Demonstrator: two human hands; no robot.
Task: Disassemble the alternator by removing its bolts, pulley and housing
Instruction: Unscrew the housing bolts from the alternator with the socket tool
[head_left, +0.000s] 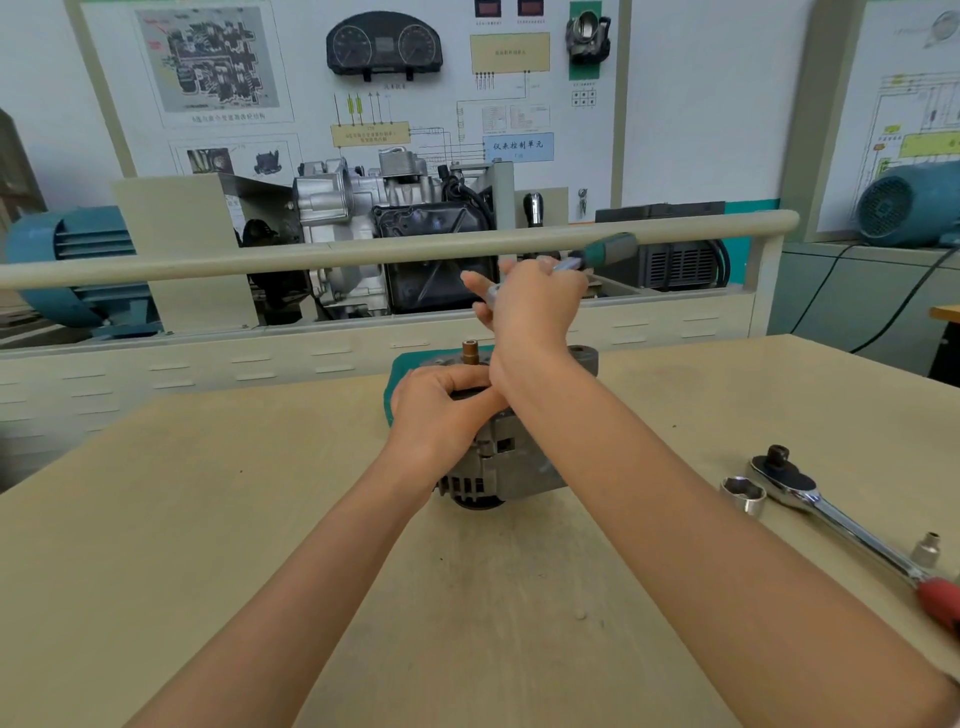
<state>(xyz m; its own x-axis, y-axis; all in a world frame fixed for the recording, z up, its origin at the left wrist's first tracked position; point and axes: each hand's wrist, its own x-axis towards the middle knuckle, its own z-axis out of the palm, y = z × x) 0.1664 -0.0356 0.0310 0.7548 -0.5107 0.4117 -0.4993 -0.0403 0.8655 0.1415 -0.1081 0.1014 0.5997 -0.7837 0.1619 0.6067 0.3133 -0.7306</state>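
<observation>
The grey alternator (511, 457) stands on the beige table (260, 519), with a brass stud (470, 352) sticking up at its far end. My left hand (441, 410) grips the top of the alternator, fingers curled over a dark part. My right hand (535, 306) is raised above the alternator and holds a screwdriver with a green and grey handle (608, 249). The handle points up to the right, and the hand hides most of the shaft.
A ratchet wrench with a red handle (841, 519) lies on the table at the right, a large socket (743, 493) beside its head and a small socket (927, 548) nearby. A green tray (397, 382) sits behind the alternator. A beige rail (311, 254) and training engine stand beyond.
</observation>
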